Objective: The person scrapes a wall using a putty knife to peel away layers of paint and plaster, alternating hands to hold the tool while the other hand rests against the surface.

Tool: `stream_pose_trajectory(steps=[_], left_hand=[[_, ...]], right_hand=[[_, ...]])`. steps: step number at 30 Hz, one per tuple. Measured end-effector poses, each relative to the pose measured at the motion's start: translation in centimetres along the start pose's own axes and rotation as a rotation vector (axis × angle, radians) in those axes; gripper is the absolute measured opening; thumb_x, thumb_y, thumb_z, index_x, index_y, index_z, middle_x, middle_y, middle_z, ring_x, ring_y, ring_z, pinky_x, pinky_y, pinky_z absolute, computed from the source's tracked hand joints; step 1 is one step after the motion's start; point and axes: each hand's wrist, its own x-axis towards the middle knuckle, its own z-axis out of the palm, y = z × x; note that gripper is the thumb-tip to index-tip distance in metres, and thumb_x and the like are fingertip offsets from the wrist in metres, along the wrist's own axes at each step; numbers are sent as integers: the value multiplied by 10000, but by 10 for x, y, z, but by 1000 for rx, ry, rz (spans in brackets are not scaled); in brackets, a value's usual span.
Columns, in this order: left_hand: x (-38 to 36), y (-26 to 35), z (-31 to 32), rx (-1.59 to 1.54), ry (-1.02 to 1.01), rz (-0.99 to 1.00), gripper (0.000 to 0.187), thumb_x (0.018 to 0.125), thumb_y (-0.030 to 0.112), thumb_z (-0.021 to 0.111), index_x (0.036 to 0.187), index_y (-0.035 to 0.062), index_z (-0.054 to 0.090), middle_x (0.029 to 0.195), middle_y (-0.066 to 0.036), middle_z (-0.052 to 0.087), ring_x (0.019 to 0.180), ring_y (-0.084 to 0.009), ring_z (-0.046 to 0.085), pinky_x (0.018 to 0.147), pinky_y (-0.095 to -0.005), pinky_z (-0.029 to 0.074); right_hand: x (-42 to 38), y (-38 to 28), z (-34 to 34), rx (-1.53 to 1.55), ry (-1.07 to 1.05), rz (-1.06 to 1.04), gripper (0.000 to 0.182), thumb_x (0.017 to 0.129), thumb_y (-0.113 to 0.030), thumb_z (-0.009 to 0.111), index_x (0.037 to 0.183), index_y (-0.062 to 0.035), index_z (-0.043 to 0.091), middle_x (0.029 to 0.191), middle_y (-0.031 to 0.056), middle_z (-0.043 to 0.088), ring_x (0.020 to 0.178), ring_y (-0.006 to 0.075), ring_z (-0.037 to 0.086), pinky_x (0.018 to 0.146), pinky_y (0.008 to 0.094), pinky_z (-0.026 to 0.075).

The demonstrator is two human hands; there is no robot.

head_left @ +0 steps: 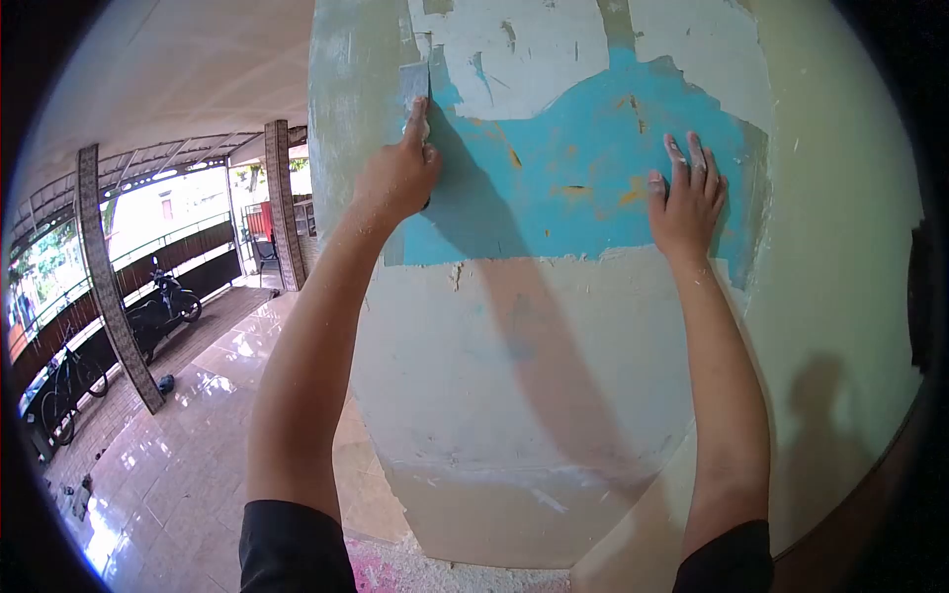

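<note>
A putty knife (414,81) with a flat metal blade lies against the upper left of the wall, its edge at the border of a pale paint layer. My left hand (398,180) is closed around its handle, the index finger stretched up along the blade; most of the handle is hidden. My right hand (689,203) rests on the wall with fingers spread, whitish dust on the fingertips. Between the hands runs a bared turquoise patch (554,188) with orange-brown marks. Ragged pale paint (534,59) remains above it, and a pale grey layer (583,336) lies below.
Paint flakes (445,573) litter the floor at the wall's foot. To the left stretches a shiny tiled floor (213,415) with two pillars (117,287). Beyond them stand a motorcycle (168,304) and a bicycle (71,387) near a fence. Pale green wall (840,217) continues at right.
</note>
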Motion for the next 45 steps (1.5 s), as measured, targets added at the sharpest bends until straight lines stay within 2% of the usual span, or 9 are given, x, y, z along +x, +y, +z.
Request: stream_pose_trajectory(steps=[5,9,14,22,27,35,36,39,45], left_hand=[[-31,-4,10,-23,-100,13,771,990,270,451,1640,209,41,950,-352,680,869,-528,669,825,-592,512],[-69,-7,30,20,-138,41,807,984,259,488,1640,199,20,804,-282,689,745,-511,667,733,-588,527],[-107,-1,44,81,-182,70,832,978,257,520,1642,209,21,738,-217,693,644,-425,678,634,-550,543],[-117,3,37,92,-270,44,791,976,276,502,1643,230,80,840,-182,732,687,-428,686,680,-566,544],[-79,4,14,55,-140,95,696,992,289,460,1629,262,181,923,-240,728,782,-467,687,754,-579,537],[-42,31,-20,29,-149,60,625,1008,300,420,1609,212,273,968,-273,713,908,-475,684,851,-557,506],[-41,29,-17,60,-115,86,627,994,296,403,1601,177,301,919,-203,739,841,-416,712,796,-537,554],[-43,23,-8,11,-73,86,647,1002,294,423,1617,211,241,957,-272,713,901,-470,687,852,-553,516],[-63,25,7,84,-134,52,685,993,295,427,1627,194,189,901,-257,721,823,-474,692,793,-571,531]], right_hand=[[1,-1,0,2,7,4,544,1009,-399,518,1530,-266,438,1627,60,344,1493,329,291,1192,635,190],[-1,-2,2,-16,7,3,539,1012,-406,510,1529,-269,439,1627,59,344,1494,327,289,1189,640,195],[-1,-3,1,-30,18,-1,537,1018,-409,497,1532,-272,431,1627,61,341,1493,329,289,1189,639,195],[-4,-4,2,-45,20,7,531,1022,-404,488,1533,-272,430,1630,66,336,1487,331,294,1190,628,196],[-5,-5,1,-45,22,11,530,1024,-407,485,1532,-267,433,1629,72,337,1486,336,291,1191,626,184],[-7,-5,1,-40,-2,26,541,1019,-410,493,1538,-270,429,1627,73,335,1486,336,288,1197,617,173],[-7,-5,1,-41,-6,28,541,1019,-410,493,1538,-270,429,1627,73,335,1486,336,288,1197,617,173],[-7,-4,1,-21,10,15,536,1015,-405,502,1529,-264,442,1624,70,342,1484,334,292,1196,615,179],[-7,-3,1,-11,29,11,523,1008,-390,519,1513,-266,464,1613,62,365,1473,331,312,1193,607,190]])
